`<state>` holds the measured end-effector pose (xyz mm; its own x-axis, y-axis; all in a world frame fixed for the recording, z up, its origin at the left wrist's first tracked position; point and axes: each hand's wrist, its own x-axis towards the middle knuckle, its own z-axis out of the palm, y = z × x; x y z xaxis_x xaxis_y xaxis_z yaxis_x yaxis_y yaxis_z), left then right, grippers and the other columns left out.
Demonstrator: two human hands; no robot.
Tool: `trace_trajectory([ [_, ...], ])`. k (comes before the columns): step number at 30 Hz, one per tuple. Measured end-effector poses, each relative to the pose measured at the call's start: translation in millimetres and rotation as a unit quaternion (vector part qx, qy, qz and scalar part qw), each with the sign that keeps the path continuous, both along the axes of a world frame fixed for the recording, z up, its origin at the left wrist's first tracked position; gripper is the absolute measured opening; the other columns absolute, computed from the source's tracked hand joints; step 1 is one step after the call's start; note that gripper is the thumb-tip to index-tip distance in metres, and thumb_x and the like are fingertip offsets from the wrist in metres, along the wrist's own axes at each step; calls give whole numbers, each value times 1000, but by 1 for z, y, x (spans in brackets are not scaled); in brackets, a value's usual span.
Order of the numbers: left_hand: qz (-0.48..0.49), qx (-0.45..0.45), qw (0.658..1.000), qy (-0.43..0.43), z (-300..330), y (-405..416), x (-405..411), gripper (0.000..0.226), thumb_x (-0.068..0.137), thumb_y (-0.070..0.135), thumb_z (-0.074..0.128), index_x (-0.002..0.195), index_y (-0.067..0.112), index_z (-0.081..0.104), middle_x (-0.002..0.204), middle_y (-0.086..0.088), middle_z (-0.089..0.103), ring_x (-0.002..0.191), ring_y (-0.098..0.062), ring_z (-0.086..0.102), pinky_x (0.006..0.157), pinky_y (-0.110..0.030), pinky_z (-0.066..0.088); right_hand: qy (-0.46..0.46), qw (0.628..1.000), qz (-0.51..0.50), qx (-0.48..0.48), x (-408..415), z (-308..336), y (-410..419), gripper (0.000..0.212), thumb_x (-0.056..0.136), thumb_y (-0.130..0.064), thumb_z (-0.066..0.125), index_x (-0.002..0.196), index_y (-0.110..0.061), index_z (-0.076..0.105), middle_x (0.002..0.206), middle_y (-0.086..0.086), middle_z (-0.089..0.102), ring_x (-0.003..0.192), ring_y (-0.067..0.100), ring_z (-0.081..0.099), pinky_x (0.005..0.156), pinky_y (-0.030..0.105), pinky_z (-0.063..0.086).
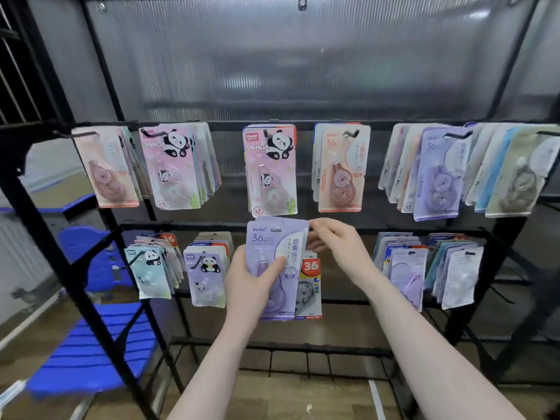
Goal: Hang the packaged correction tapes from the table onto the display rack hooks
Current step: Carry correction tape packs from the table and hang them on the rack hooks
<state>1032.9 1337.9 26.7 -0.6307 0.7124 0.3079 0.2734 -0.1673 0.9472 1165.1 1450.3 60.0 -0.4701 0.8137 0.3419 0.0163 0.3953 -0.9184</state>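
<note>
A purple packaged correction tape (pixel 274 247) marked "36" is held upright in front of the lower row of the black display rack (pixel 230 125). My left hand (pixel 251 280) grips its lower left side, thumb across the front. My right hand (pixel 336 247) pinches the pack's upper right edge. Behind the pack hangs a bunch of packs with a red "36" label (pixel 309 286). The hook behind the held pack is hidden. Both rack rows carry several bunches of hung packs, such as a pink panda pack (pixel 271 174).
A blue plastic chair (pixel 91 338) stands at the lower left, behind the rack's slanted frame bar (pixel 60 259). A lower rack rail (pixel 297 350) with bare hooks runs below my arms. Wooden floor shows beneath. The table is out of view.
</note>
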Motion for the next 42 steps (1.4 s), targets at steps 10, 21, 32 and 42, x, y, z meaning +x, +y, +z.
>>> trace_trajectory([
  [10,22,53,998,-13,28,-1,35,27,79,20,79,99,25,61,91,22,64,91,-1,64,79,-23,50,42,998,27,24,29,37,-7,10,92,-3,55,91,-6,65,71,-3,67,63,2,60,61,18,52],
  [21,107,75,991,-15,43,-33,24,21,81,12,75,83,26,60,84,11,68,78,-3,63,72,-25,49,120,984,-87,96,37,82,7,15,96,-14,52,85,-21,59,86,-1,66,71,0,64,52,13,46],
  [32,85,72,994,-2,54,-22,24,17,82,15,75,83,24,60,84,8,67,78,-10,62,71,-28,48,44,957,-235,164,46,121,48,7,93,-18,53,90,-19,60,79,-6,59,79,13,56,70,28,44],
  [42,79,93,992,-7,57,-16,24,14,87,29,71,87,17,63,86,-2,69,90,-29,65,84,-51,52,-10,945,-276,178,47,117,59,16,93,-21,53,94,-13,66,80,1,63,79,16,57,69,27,42],
])
